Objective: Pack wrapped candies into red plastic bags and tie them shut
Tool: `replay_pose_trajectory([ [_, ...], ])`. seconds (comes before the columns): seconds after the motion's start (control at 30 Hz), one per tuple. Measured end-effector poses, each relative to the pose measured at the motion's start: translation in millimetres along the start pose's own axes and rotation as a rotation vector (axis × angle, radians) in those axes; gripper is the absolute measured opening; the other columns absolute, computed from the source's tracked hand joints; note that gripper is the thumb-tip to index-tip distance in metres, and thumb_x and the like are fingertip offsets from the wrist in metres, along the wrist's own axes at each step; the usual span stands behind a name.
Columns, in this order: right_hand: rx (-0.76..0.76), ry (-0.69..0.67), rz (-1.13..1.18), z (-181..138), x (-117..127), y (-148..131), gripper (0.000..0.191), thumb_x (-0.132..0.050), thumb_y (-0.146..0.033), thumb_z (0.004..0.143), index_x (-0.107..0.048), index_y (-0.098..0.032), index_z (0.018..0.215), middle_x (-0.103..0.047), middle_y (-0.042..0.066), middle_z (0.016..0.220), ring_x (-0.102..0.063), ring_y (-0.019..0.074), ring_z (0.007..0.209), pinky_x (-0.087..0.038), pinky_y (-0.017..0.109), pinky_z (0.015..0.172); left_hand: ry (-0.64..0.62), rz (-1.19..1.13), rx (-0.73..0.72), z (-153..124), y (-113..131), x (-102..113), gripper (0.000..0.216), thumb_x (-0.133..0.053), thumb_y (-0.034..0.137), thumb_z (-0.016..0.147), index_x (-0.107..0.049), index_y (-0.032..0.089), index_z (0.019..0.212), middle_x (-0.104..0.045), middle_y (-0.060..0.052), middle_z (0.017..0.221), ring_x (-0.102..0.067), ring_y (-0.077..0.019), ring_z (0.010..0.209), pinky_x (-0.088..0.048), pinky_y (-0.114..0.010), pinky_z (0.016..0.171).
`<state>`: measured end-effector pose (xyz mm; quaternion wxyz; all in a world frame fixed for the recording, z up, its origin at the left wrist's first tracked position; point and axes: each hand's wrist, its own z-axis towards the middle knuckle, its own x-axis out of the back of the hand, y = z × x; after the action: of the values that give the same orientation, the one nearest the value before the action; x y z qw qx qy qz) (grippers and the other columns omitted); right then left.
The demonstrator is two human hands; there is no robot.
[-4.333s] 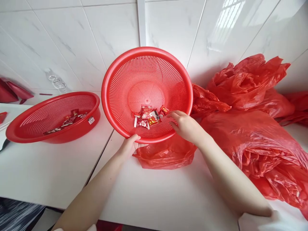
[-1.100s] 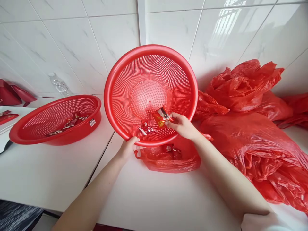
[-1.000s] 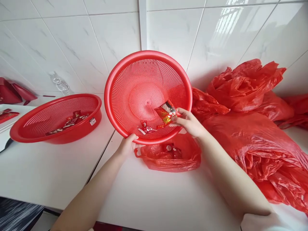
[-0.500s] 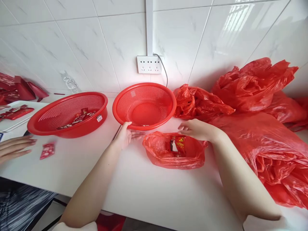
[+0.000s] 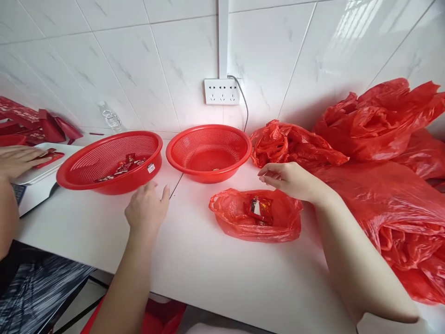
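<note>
Two red mesh baskets stand on the white counter. The middle basket [image 5: 209, 153] sits flat with a scrap or two of wrapper inside. The left basket [image 5: 109, 160] holds several red candy packets. My left hand [image 5: 148, 208] hovers open between the baskets, near the left one's rim, holding nothing. My right hand [image 5: 290, 178] floats above a small open red plastic bag [image 5: 255, 215] with its fingers loosely apart and empty. Red and gold candy packets [image 5: 260, 208] lie inside that bag.
A heap of crumpled red plastic bags [image 5: 375, 153] fills the right side. A wall socket [image 5: 221, 91] with a cable hangs behind the baskets. Another person's hand [image 5: 17, 160] rests on a white tray [image 5: 38, 171] at far left, near red boxes [image 5: 34, 123] and a clear bottle [image 5: 109, 118].
The tilted basket was set flat on the counter and my left hand let go and moved left. My right hand dropped a candy packet into the small bag.
</note>
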<state>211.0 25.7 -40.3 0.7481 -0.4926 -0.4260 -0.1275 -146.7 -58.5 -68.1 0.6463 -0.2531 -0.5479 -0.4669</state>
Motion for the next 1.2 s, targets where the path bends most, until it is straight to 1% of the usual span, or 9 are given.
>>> replay_pose_trajectory([
  [0.07, -0.005, 0.001, -0.011, 1, 0, 1, 0.019, -0.054, -0.032, 0.086, -0.067, -0.023, 0.096, -0.072, 0.003, 0.093, -0.066, 0.0201, 0.084, -0.051, 0.031, 0.073, -0.053, 0.142, 0.14, 5, -13, -11, 0.071, -0.036, 0.064, 0.083, -0.051, 0.007, 0.123, -0.055, -0.029, 0.115, -0.056, -0.0442, 0.099, -0.046, -0.05, 0.071],
  [0.13, -0.007, -0.009, -0.008, 2, -1, 2, 0.019, -0.054, -0.032, 0.086, -0.068, -0.023, 0.095, -0.072, 0.003, 0.09, -0.066, 0.0196, 0.08, -0.051, 0.031, 0.071, -0.229, 0.206, 0.219, 13, -23, -25, 0.075, -0.039, 0.065, 0.081, -0.05, 0.004, 0.123, -0.051, -0.03, 0.117, -0.055, -0.0459, 0.099, -0.046, -0.048, 0.07],
  [0.23, -0.005, -0.024, 0.004, 2, -1, 0, 0.019, -0.055, -0.033, 0.086, -0.068, -0.023, 0.093, -0.071, 0.003, 0.087, -0.065, 0.0188, 0.077, -0.05, 0.03, 0.068, -0.348, 0.199, 0.164, 22, -31, -43, 0.058, -0.041, 0.051, 0.084, -0.051, 0.009, 0.121, -0.049, -0.026, 0.116, -0.059, -0.0411, 0.095, -0.047, -0.043, 0.071],
  [0.37, -0.022, -0.025, -0.02, 0, 1, 0, 0.019, -0.055, -0.034, 0.086, -0.068, -0.022, 0.094, -0.07, 0.004, 0.086, -0.065, 0.0191, 0.077, -0.05, 0.03, 0.069, -0.343, 0.063, -0.022, 19, -29, -46, 0.036, -0.04, 0.024, 0.083, -0.056, 0.016, 0.114, -0.054, -0.02, 0.11, -0.065, -0.0285, 0.075, -0.047, -0.037, 0.068],
  [0.5, -0.047, -0.033, -0.028, -4, 6, -2, 0.02, -0.054, -0.035, 0.088, -0.068, -0.023, 0.096, -0.071, 0.004, 0.089, -0.066, 0.0196, 0.08, -0.051, 0.03, 0.069, -0.427, -0.305, -0.14, 2, -13, -18, 0.024, -0.052, 0.032, 0.082, -0.066, 0.021, 0.098, -0.068, -0.008, 0.083, -0.068, -0.0262, 0.074, -0.051, -0.033, 0.068],
  [0.77, 0.138, -0.161, 0.094, -27, 25, -36, 0.022, -0.054, -0.032, 0.09, -0.067, -0.023, 0.105, -0.071, 0.003, 0.097, -0.066, 0.0181, 0.085, -0.052, 0.029, 0.077, -1.191, -0.958, -0.422, -41, 74, 85, 0.029, -0.069, 0.033, 0.078, -0.071, 0.021, 0.105, -0.074, -0.006, 0.077, -0.072, -0.0199, 0.064, -0.054, -0.023, 0.056],
  [0.87, 0.242, -0.213, 0.219, -39, 32, -53, 0.025, -0.051, -0.035, 0.094, -0.07, -0.019, 0.095, -0.071, 0.004, 0.089, -0.065, 0.0167, 0.079, -0.052, 0.028, 0.075, -1.205, -1.153, -0.46, -42, 103, 101, 0.026, -0.07, 0.03, 0.078, -0.072, 0.02, 0.102, -0.074, -0.005, 0.07, -0.07, -0.0182, 0.057, -0.052, -0.021, 0.05],
  [1.03, 0.379, -0.172, 0.432, -52, 33, -66, 0.035, -0.045, -0.038, 0.097, -0.066, -0.015, 0.081, -0.064, 0.003, 0.074, -0.056, 0.0111, 0.064, -0.046, 0.023, 0.06, -1.202, -1.338, -0.466, -41, 128, 97, 0.03, -0.07, 0.032, 0.079, -0.071, 0.02, 0.106, -0.073, -0.004, 0.069, -0.07, -0.0168, 0.057, -0.052, -0.018, 0.048],
  [1.2, 0.321, -0.115, 0.458, -51, 25, -70, 0.024, -0.058, -0.033, 0.091, -0.06, -0.015, 0.075, -0.06, 0.0, 0.068, -0.05, 0.0084, 0.059, -0.041, 0.021, 0.055, -1.262, -1.34, -0.427, -43, 134, 89, 0.026, -0.071, 0.029, 0.079, -0.069, 0.019, 0.103, -0.073, -0.003, 0.07, -0.071, -0.0156, 0.059, -0.052, -0.016, 0.049],
])
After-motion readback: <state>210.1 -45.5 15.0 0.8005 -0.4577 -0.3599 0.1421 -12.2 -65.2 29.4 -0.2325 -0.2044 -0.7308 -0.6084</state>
